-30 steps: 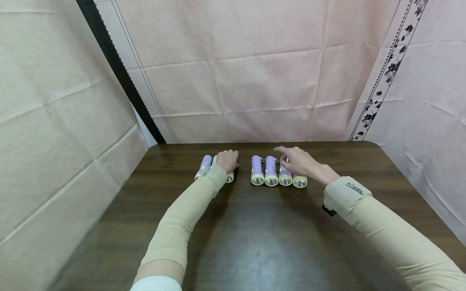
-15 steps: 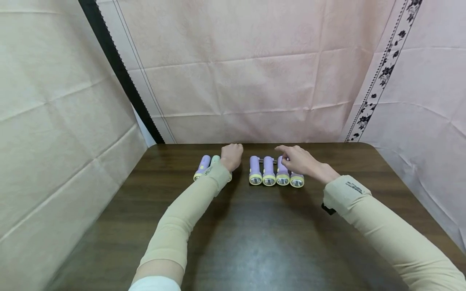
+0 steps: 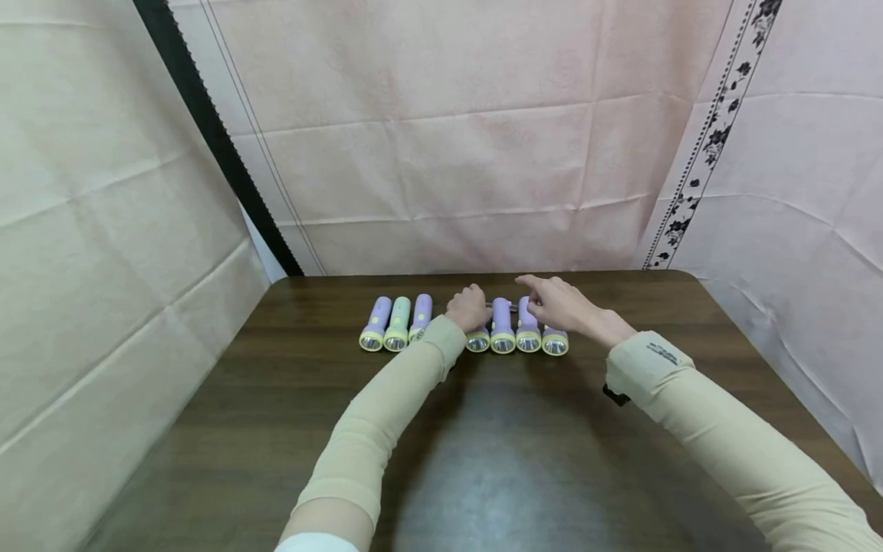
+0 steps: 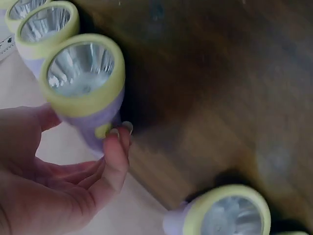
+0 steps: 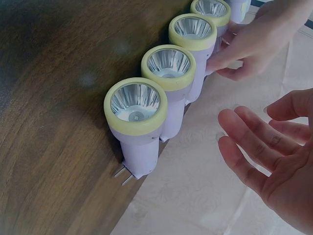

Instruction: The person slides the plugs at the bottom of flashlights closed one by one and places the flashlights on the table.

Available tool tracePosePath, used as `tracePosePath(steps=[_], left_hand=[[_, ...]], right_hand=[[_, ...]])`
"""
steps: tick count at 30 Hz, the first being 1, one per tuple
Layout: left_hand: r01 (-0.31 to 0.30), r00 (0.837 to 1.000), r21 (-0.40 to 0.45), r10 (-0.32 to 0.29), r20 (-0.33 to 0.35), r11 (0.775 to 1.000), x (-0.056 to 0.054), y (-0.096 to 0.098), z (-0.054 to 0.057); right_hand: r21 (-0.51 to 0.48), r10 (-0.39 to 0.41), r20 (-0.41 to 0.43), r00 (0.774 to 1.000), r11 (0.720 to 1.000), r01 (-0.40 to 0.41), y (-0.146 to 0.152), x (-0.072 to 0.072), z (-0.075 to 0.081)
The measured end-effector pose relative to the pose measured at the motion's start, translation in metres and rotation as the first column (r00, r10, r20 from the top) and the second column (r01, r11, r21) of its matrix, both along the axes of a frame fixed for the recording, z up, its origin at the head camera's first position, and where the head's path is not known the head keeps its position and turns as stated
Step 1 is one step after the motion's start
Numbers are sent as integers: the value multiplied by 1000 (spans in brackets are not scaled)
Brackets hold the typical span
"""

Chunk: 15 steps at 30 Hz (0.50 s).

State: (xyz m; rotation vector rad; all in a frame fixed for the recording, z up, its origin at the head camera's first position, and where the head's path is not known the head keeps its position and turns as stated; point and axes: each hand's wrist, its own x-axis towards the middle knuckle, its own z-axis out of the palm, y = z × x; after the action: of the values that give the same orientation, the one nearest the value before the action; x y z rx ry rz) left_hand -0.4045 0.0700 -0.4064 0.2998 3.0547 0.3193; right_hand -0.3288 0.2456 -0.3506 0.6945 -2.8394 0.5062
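My left hand (image 3: 467,308) is at the leftmost purple flashlight (image 3: 477,342) of the right-hand row. In the left wrist view its thumb and fingers hold that flashlight's body (image 4: 100,120), fingertips by the yellow switch (image 4: 102,130). Beside it in the row stand more purple flashlights with yellow rims, lenses toward me. My right hand (image 3: 560,301) hovers behind the row's right end. In the right wrist view its fingers (image 5: 259,142) are spread and loosely bent, holding nothing, apart from the rightmost flashlight (image 5: 139,132), which shows two metal prongs at its tail.
Left of my left hand, a second group holds a purple flashlight (image 3: 375,326), a light green flashlight (image 3: 398,318) and another purple flashlight (image 3: 422,310). All lie near the far edge of the dark wooden table (image 3: 290,399). Pale cloth (image 3: 483,153) hangs behind and at both sides.
My left hand has lifted off the left group's right-hand flashlight and moved right to the other row, taking hold of its leftmost flashlight. My right hand has stayed nearly in place.
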Motion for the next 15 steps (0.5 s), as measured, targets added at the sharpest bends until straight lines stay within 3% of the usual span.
tracePosePath(steps=[4, 9, 15], left_hand=[[-42, 999, 39, 41, 25, 998, -3, -1, -8], [-51, 998, 131, 46, 36, 990, -4, -7, -11], [-40, 999, 219, 32, 43, 975, 1, -17, 1]], right_hand=[[-7, 2, 27, 1000, 1000, -2, -2, 1, 1], [-12, 0, 40, 999, 1000, 1, 1, 1, -3], [-21, -13, 52, 999, 1000, 15, 6, -2, -8]])
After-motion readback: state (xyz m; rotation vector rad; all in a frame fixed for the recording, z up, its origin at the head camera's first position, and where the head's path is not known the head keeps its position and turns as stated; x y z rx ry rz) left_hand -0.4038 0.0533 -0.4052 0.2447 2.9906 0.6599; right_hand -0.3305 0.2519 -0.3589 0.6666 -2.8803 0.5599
